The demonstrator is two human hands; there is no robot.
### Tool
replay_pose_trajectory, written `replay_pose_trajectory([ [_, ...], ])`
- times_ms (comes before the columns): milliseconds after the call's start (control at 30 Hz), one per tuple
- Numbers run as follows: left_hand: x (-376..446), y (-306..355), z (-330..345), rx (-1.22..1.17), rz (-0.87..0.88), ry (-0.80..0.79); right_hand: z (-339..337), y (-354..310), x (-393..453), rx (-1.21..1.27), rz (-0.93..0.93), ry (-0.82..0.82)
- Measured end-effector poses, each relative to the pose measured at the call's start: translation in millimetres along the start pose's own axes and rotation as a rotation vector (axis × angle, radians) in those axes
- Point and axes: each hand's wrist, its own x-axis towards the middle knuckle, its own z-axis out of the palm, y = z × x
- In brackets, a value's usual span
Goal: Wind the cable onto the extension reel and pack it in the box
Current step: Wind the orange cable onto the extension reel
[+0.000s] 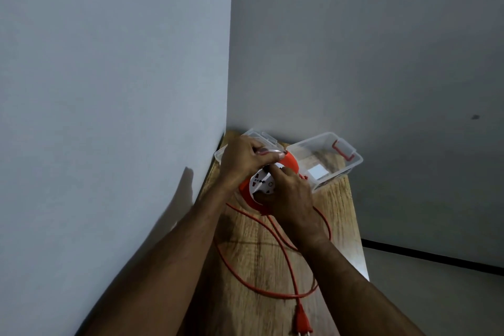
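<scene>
Both hands on the extension reel, cable loose on the surface

Two walls (109, 63) meet behind the wooden surface (341, 215). A clear box (351, 162) sits open at 2 o'clock of the extension reel (291, 162), its lid (268, 137) at 12. The cable (286, 259) loops toward 6, ending in the plug (301, 320). The left hand (242, 158) grips the reel's top; the right hand (290, 200) curls around its near edge, hiding much of it.

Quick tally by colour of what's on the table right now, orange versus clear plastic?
Orange: 3 - reel, cable, plug
Clear plastic: 2 - box, lid
Total: 5
</scene>
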Motion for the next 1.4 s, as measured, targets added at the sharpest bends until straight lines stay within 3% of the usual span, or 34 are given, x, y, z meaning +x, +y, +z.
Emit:
replay_pose_trajectory([
  [167,-4.9,3.2,3.0,-0.027,0.041,0.079,4.4,-21.6,-2.2,0.467,0.435,0.271],
  [233,-6.0,3.9,8.3,-0.015,0.044,0.097,9.2,-27.3,-0.4,0.579,0.711,0.319],
  [267,-6.5,3.8,12.0,-0.004,0.054,0.107,16.3,-25.1,4.0,0.732,0.917,0.326],
  [333,-8.0,4.2,18.9,0.042,0.101,0.125,18.5,-31.2,14.8,1.265,1.346,0.317],
  [400,-10.7,8.8,19.8,0.076,0.132,0.129,22.5,-23.2,16.4,1.644,1.487,0.272],
  [533,-7.2,10.7,12.1,0.057,0.121,0.133,3.7,-19.7,19.5,1.738,1.394,0.11],
  [633,-4.3,9.8,6.2,-0.017,0.038,0.129,-11.8,-21.9,5.9,1.576,1.298,0.173],
  [700,-3.0,9.7,3.9,-0.021,0.007,0.121,-14.6,-23.4,-8.8,1.108,0.983,0.292],
  [800,0.3,10.9,-0.1,-0.025,-0.016,0.086,-17.2,-9.6,-21.4,0.24,0.218,0.345],
  [833,1.4,10.9,-1.2,-0.03,-0.024,0.077,-16.4,-5.5,-21.0,0.075,0.064,0.288],
  [900,3.3,9.9,-1.3,-0.035,-0.02,0.075,-16.4,-4.7,-20.2,-0.147,-0.075,0.173],
  [1000,1.1,10.5,-0.2,-0.023,-0.012,0.078,-13.9,-7.4,-18.8,-0.26,-0.063,0.08],
  [1100,-0.5,9.9,-2.1,-0.006,-0.01,0.071,-10.1,-7.7,-14.3,-0.174,0.05,0.005],
  [1400,-3.9,9.6,0.8,-0.036,0.007,0.038,0.3,-13.1,-0.5,0.047,0.179,0.07],
])
